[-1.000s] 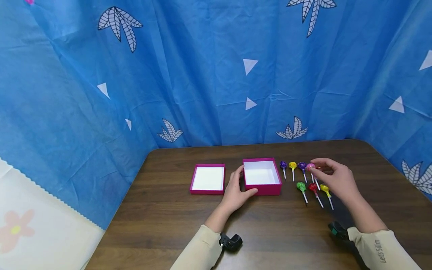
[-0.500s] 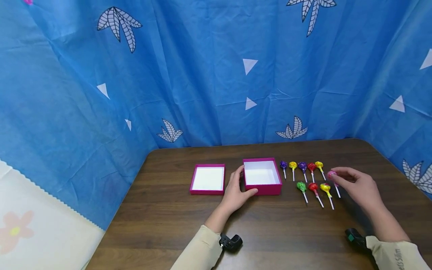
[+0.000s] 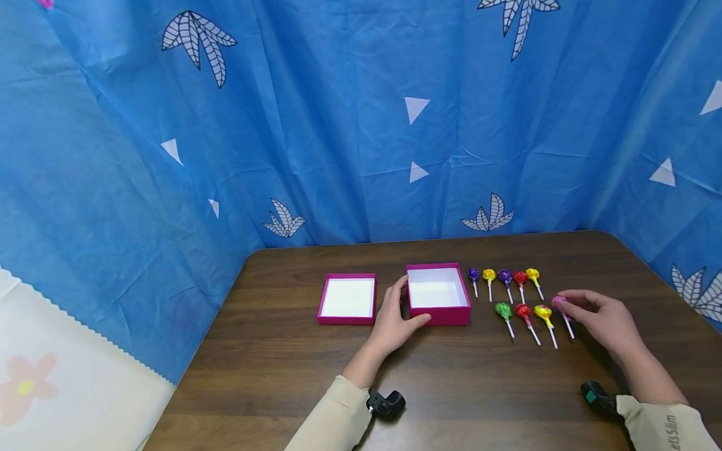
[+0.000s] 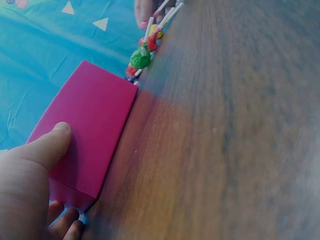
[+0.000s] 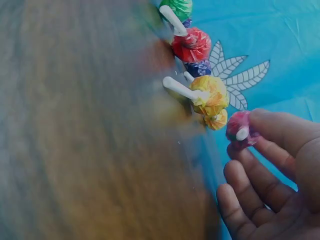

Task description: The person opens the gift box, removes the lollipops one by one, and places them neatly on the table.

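Observation:
My right hand pinches a pink lollipop by its wrapped head between thumb and fingers. In the head view its white stick points toward the front. It is at the right end of a front row with a green lollipop, a red lollipop and a yellow lollipop. My left hand holds the open magenta box at its left front corner, thumb on the front wall and fingers along the left side. White lining shows inside the box.
Behind the front row lie a purple lollipop, a yellow lollipop, another purple lollipop, a red lollipop and another yellow lollipop. A shallow magenta lid lies left of the box. A blue curtain hangs behind the wooden table.
My right hand has carried the pink lollipop from above the back row rightward and toward the front, to the front row's right end. The left hand and the box have stayed put.

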Demonstrator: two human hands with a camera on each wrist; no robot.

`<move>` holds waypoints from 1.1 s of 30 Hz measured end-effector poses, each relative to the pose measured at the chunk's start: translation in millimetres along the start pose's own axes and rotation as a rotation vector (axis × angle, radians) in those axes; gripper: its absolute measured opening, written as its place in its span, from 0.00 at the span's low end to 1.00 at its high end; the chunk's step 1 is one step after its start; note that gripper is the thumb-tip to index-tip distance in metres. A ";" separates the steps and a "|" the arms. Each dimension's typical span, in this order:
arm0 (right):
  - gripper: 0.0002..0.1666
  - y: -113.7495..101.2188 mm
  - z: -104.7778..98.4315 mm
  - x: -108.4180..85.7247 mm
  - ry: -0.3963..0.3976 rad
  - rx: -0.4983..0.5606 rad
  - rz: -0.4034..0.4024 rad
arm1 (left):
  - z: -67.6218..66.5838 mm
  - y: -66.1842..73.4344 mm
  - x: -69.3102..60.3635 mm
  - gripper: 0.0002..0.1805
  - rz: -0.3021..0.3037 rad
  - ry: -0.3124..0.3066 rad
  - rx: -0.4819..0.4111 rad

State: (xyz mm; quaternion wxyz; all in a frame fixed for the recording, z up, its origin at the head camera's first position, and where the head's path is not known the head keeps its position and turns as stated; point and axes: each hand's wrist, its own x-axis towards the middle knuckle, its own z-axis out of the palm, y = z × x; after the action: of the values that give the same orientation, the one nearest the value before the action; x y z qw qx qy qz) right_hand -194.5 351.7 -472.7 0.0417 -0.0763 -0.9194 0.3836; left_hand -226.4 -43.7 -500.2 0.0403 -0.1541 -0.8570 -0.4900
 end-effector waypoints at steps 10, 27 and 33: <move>0.40 10.2 4.6 2.0 0.017 -0.029 0.007 | -1.0 1.5 0.8 0.50 -0.009 -0.008 -0.004; 0.36 14.4 11.3 1.5 0.056 -0.091 -0.067 | -1.4 0.8 0.7 0.50 -0.011 -0.009 0.003; 0.34 14.5 11.6 1.8 0.081 -0.109 -0.089 | -1.9 1.0 1.1 0.50 -0.005 -0.006 0.008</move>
State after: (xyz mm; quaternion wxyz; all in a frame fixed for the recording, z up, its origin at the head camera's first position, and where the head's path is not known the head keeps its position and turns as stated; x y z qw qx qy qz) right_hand -196.3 354.0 -491.0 0.0918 -0.0533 -0.9389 0.3273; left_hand -227.3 -44.7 -498.1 0.0369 -0.1532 -0.8595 -0.4863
